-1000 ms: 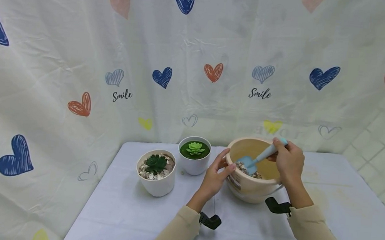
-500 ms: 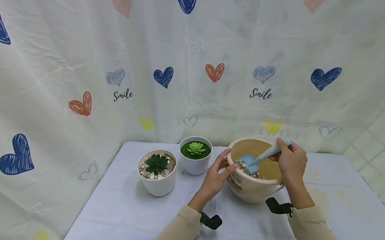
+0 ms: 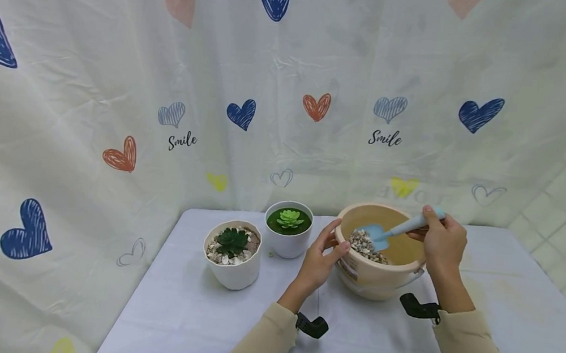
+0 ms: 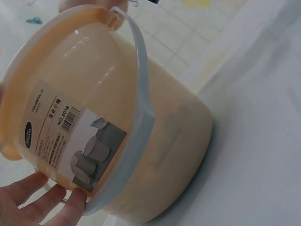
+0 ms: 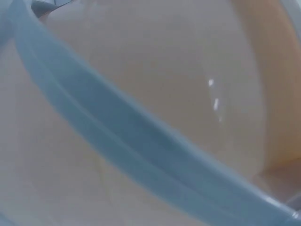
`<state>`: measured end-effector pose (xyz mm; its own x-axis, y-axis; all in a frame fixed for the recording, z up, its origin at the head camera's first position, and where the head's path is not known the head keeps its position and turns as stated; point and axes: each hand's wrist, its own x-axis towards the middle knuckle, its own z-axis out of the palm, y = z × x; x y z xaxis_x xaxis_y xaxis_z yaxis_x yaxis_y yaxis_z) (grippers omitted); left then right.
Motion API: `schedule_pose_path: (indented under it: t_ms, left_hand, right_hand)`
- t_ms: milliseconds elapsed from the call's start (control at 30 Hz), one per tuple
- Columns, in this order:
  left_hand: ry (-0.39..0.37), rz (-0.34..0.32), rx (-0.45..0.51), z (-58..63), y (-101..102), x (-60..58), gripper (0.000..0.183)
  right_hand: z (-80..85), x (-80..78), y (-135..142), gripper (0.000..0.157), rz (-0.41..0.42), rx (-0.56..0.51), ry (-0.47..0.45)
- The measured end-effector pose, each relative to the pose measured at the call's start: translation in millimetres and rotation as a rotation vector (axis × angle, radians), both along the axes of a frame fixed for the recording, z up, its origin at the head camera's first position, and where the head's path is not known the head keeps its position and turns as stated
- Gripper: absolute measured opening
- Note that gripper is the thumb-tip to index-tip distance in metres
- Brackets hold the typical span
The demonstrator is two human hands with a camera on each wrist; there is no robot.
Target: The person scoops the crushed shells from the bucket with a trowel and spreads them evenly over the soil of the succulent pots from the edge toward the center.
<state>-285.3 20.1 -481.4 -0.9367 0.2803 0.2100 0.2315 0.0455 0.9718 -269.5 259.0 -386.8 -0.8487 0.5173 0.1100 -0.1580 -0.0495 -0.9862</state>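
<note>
A cream bucket [image 3: 375, 279] stands tilted towards the body on the table, with pebbly gravel [image 3: 365, 246] gathered low along its near inner wall. My left hand [image 3: 320, 255] grips the bucket's left rim, thumb over the edge and fingers on the outside. In my right hand [image 3: 445, 243] is the handle of a light blue toy shovel [image 3: 406, 227]; its blade lies inside the bucket at the gravel. The bucket's grey-blue carrying handle [image 4: 143, 113] hangs down across the labelled side in the left wrist view. The right wrist view shows mostly bucket wall [image 5: 155, 75], hiding the shovel.
Left of the bucket stand two white pots, the nearer one [image 3: 235, 274] with a dark green succulent [image 3: 232, 242] over pebbles, the farther one [image 3: 286, 246] with a light green succulent [image 3: 290, 218]. A heart-printed curtain [image 3: 336, 159] hangs behind the white-covered table [image 3: 173, 302].
My right hand has moved to the right with the shovel, drawing its blade back from the left wall and baring more gravel. The left hand keeps its grip on the rim.
</note>
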Motion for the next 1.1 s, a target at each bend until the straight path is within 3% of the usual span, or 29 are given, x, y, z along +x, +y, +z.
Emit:
schedule_pose_path:
  t_ms: [267, 1100]
  left_hand:
    - [-0.011, 0.0, -0.005, -1.6, 0.1, 1.3, 0.056]
    - [0.006, -0.011, 0.004, 1.8, -0.9, 2.6, 0.056]
  right_hand:
    - [-3.3, 3.1, 7.0, 0.032, 0.023, -0.149, 0.006]
    - [-5.2, 3.4, 12.1, 0.03, 0.048, -0.224, 0.036]
